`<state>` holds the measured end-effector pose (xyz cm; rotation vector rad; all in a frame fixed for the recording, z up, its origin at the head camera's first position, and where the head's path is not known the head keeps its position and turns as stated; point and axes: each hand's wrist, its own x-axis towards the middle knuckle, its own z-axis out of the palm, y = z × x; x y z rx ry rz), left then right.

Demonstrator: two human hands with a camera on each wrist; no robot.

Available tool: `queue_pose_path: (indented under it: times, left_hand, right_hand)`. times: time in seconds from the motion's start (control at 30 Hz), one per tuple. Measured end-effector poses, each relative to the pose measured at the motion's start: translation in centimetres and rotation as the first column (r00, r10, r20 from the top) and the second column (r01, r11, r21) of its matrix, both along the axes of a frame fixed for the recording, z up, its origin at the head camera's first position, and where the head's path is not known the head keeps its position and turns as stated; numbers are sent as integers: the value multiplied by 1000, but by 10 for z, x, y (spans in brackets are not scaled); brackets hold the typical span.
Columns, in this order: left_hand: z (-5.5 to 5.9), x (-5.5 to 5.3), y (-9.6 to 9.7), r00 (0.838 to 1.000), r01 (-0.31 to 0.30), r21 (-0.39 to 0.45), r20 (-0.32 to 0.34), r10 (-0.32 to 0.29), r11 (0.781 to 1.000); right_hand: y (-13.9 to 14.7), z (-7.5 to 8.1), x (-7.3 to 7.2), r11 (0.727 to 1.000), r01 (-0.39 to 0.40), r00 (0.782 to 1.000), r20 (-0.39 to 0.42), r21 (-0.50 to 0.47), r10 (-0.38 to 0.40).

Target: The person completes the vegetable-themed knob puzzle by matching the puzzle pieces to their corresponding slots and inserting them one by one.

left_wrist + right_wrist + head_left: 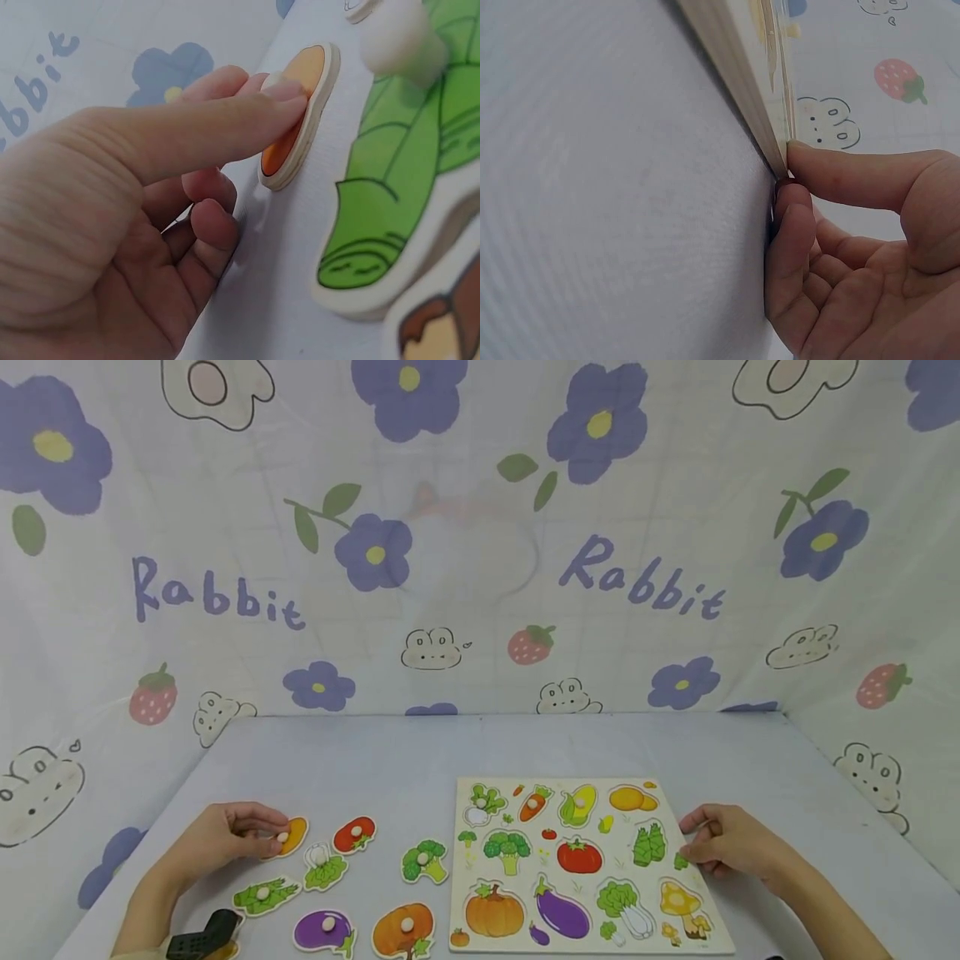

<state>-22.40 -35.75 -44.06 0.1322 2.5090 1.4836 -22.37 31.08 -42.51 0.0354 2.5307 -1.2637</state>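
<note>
My left hand (232,833) pinches the white knob of an orange, potato-shaped puzzle piece (297,833) at the table's left. In the left wrist view that piece (309,67) is tilted, thumb and fingertips at its knob (274,78). Just beside it lies a green bamboo-shoot piece (382,180). My right hand (723,842) grips the right edge of a wooden vegetable puzzle board (555,864). In the right wrist view, the thumb presses the top of the board's edge (739,82), with curled fingers below against the side. Knobbed radish (481,804), carrot (534,804) and corn (578,805) pieces sit in the board.
Loose knobbed pieces lie left of the board: tomato (353,835), cabbage (324,868), broccoli (424,862), eggplant (322,931) and pumpkin (403,930). Another piece is partly hidden below the left wrist's black camera mount (206,937). A patterned curtain (480,610) hangs behind the table.
</note>
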Motion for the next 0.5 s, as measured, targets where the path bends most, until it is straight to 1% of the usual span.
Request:
queue_pose_path:
  times: [0.23, 0.43, 0.5]
  left_hand:
    - [2, 1, 1, 1000, 13, 7, -6, -13, 1000]
    - [2, 1, 0, 999, 51, -2, -17, -51, 999]
    - [2, 0, 0, 998, 54, -7, -21, -54, 999]
  right_hand:
    - [-1, 0, 0, 1000, 8, 1000, 6, 3, -8]
    - [0, 0, 0, 1000, 5, 1000, 4, 6, -5]
    - [0, -1, -1, 1000, 1, 1000, 2, 3, -1]
